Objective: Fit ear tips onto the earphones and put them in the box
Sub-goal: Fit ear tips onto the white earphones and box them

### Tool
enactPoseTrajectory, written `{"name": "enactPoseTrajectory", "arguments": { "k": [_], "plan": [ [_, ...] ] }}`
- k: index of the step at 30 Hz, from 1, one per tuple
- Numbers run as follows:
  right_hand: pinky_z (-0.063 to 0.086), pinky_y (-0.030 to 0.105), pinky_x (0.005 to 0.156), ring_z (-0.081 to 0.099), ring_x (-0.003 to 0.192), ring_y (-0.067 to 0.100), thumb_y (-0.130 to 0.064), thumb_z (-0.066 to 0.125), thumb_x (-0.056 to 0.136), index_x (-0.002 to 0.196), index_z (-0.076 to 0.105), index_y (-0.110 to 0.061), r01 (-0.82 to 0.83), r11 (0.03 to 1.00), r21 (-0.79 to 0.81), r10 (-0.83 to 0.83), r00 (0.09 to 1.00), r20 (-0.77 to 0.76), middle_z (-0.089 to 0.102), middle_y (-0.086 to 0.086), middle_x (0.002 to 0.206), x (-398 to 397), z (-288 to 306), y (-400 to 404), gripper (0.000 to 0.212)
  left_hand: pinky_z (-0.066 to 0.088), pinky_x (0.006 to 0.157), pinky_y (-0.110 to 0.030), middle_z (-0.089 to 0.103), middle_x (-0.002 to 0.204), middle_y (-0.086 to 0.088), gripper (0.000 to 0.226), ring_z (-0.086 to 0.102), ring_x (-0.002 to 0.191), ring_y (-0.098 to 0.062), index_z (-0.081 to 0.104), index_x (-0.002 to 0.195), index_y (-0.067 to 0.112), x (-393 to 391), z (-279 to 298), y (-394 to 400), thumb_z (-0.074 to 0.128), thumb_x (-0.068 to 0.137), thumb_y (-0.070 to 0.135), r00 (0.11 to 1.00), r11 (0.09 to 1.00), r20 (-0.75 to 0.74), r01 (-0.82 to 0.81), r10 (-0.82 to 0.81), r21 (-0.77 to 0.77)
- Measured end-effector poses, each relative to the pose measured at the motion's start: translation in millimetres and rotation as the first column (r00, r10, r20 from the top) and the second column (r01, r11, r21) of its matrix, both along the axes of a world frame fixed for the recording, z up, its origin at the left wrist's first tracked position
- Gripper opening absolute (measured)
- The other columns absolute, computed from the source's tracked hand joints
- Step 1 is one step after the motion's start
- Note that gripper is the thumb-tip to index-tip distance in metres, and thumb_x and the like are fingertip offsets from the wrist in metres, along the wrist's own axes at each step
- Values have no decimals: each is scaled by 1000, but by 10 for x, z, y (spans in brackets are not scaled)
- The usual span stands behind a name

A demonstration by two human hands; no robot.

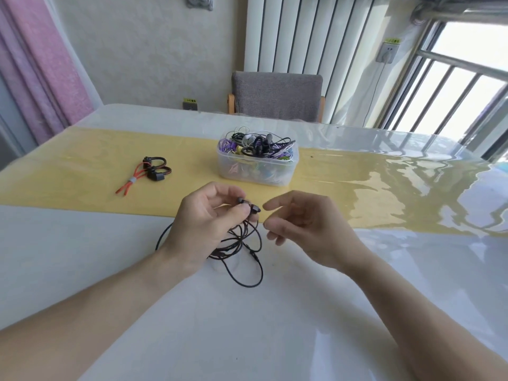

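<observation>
Black wired earphones [248,209] pinched at the buds by left hand [204,218], cable dangling toward the white glossy surface [275,325]. Right hand [302,224] just beside, loosely curled, holding nothing visible. Clear plastic box [257,166] of tangled earphones straight beyond both hands, nearer the left.

Bright daylight pours in from the window [464,86] at upper right, overexposed to white. It throws rippled glare across the glossy table [412,193] toward its right edge. Wide-angle distortion bends lines near the frame's edges; focus is slightly soft.
</observation>
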State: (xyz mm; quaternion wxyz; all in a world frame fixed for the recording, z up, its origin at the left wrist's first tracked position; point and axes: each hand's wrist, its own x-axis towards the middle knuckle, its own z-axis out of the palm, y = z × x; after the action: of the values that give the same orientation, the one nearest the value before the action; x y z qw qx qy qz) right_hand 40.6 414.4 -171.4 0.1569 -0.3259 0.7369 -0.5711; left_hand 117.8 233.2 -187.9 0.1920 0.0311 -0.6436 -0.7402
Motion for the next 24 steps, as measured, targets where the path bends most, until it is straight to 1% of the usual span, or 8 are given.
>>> {"name": "enactPoseTrajectory", "arguments": {
  "k": [2, 4, 7, 10, 14, 17, 21, 24],
  "plan": [
    [55, 30, 63, 66, 62, 20, -20, 77, 76, 96, 70, -3, 23, 991, -134, -13, 997, 75, 73, 19, 76, 52, -53, -59, 27, 53, 74, -22, 71, 89, -13, 28, 71, 79, -22, 60, 98, -2, 9, 12, 7, 70, 72, 1, 1000, 1000, -8, 27, -27, 16],
    [56, 30, 64, 66, 61, 20, -21, 76, 75, 93, 73, -3, 51, 980, -190, -36, 996, 81, 73, 17, 75, 76, -91, -94, 26, 52, 76, -22, 72, 90, -11, 28, 70, 81, -18, 63, 98, -1, 21, 11, 17, 75, 73, -4, 999, 999, 6, 38, -38, -10],
    [56, 29, 64, 67, 63, 19, -21, 73, 78, 92, 74, -3, 95, 970, -224, -76, 993, 93, 74, 6, 73, 81, -120, -118, 23, 54, 81, -22, 76, 89, -10, 20, 72, 87, -19, 69, 100, 3, 41, 6, 9, 71, 81, -4, 997, 997, 52, 51, -48, -56],
    [57, 32, 61, 68, 64, 21, -20, 72, 80, 88, 71, -2, 132, 961, -243, -102, 986, 135, 74, 6, 74, 82, -119, -119, 19, 55, 87, -25, 76, 89, -11, 17, 73, 91, -23, 70, 99, 6, 50, 0, -4, 70, 83, -1, 996, 993, 69, 57, -50, -103],
    [55, 31, 59, 66, 63, 20, -25, 74, 80, 80, 69, -7, 202, 953, -224, -181, 977, 111, 70, 4, 69, 104, -118, -143, 19, 56, 83, -30, 73, 89, -15, 14, 70, 86, -26, 67, 96, 8, 52, -18, 15, 67, 86, -1, 998, 980, 38, 61, -55, -188],
    [56, 32, 62, 66, 64, 21, -25, 76, 77, 80, 72, -7, 196, 943, -268, -160, 975, 153, 72, 7, 70, 144, -129, -175, 19, 55, 82, -37, 72, 89, -15, 13, 69, 84, -30, 66, 97, 8, 58, -32, 44, 69, 86, 2, 998, 976, 1, 58, -59, -209],
    [57, 28, 68, 71, 70, 21, -15, 79, 71, 89, 75, 0, 221, 919, -327, -137, 956, 261, 76, 14, 77, 175, -128, -196, 23, 54, 75, -22, 75, 87, -9, 14, 71, 80, -17, 66, 96, 4, 60, -40, 63, 69, 85, -3, 998, 985, -58, -8, -2, -173],
    [56, 28, 69, 72, 74, 22, -15, 80, 67, 89, 77, -4, 259, 902, -346, -137, 931, 339, 76, 15, 82, 186, -145, -210, 24, 52, 73, -18, 75, 88, -6, 15, 72, 81, -15, 67, 94, 6, 59, -43, 77, 70, 82, -1, 996, 983, -82, -47, 33, -178]
  ]
}}
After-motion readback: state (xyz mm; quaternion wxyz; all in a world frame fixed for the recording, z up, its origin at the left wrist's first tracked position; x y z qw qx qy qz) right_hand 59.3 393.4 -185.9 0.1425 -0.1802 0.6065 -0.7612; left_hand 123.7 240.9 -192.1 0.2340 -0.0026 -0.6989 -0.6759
